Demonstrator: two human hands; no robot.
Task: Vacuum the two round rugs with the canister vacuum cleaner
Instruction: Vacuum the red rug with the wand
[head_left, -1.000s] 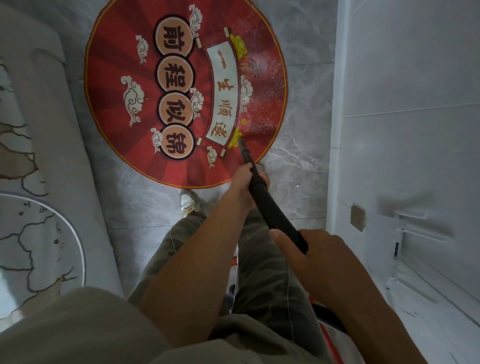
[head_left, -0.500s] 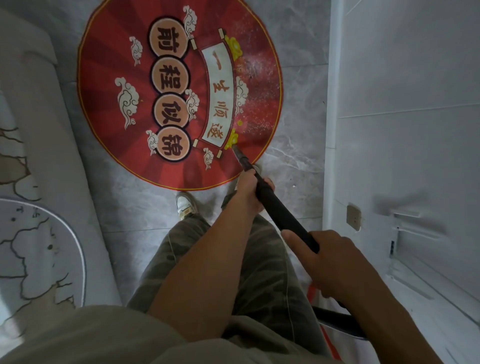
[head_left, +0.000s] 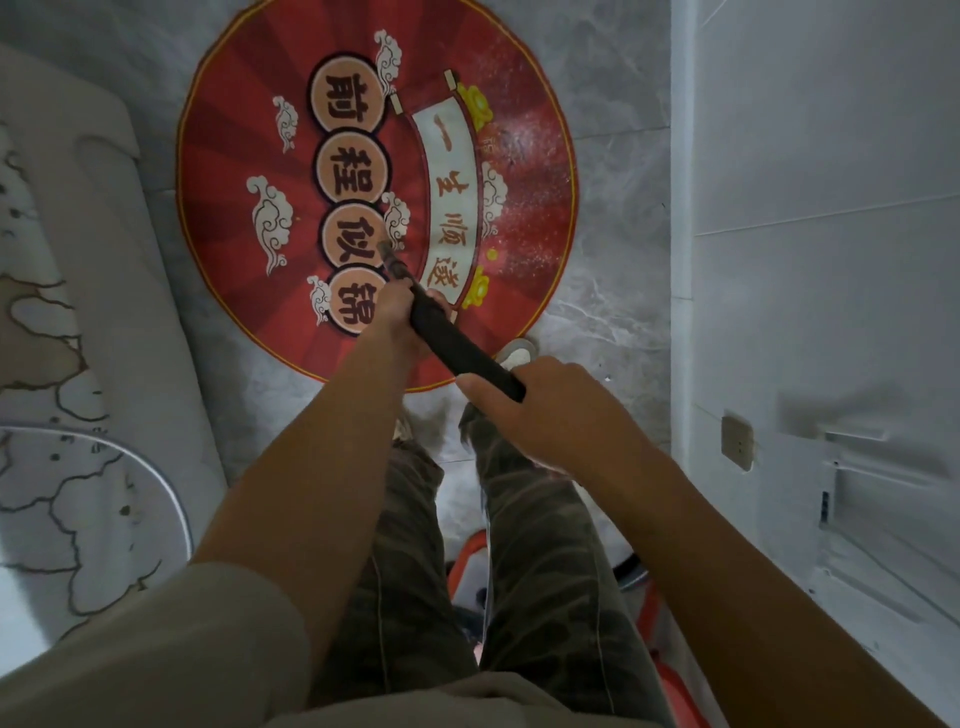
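Grey marble floor (head_left: 613, 312) fills the far half of the view, with a white wall (head_left: 831, 208) running down the right side and a small socket plate (head_left: 736, 442) set low in it. On the floor lies the red round rug (head_left: 249, 156), printed with clouds, four round character badges and a pale scroll.

A black vacuum tube (head_left: 457, 348) slants from near right to far left across the rug's near edge. Its nozzle tip (head_left: 387, 252) sits on the rug near the middle, between the badges and the scroll. The left hand (head_left: 400, 317) grips the tube low down, just behind the tip, fingers wrapped round it. The right hand (head_left: 550, 410) grips the upper end, fingers curled round it and the thumb lying along the tube. One pale shoe (head_left: 517, 353) stands at the rug's near rim. An orange canister body (head_left: 465, 566) shows between and behind the trouser legs (head_left: 545, 545), close to the person.

Pale speckles (head_left: 524, 171) dust the right side of the red rug, so that part looks not yet cleaned, while the left side looks cleaner. By this showing the first rug is partly done at best, and the speckled right side is left to cover. At the near left a pale crackle-patterned piece with a curved edge (head_left: 104, 493) may be the second round rug; I cannot tell for sure, nor whether it has been vacuumed.
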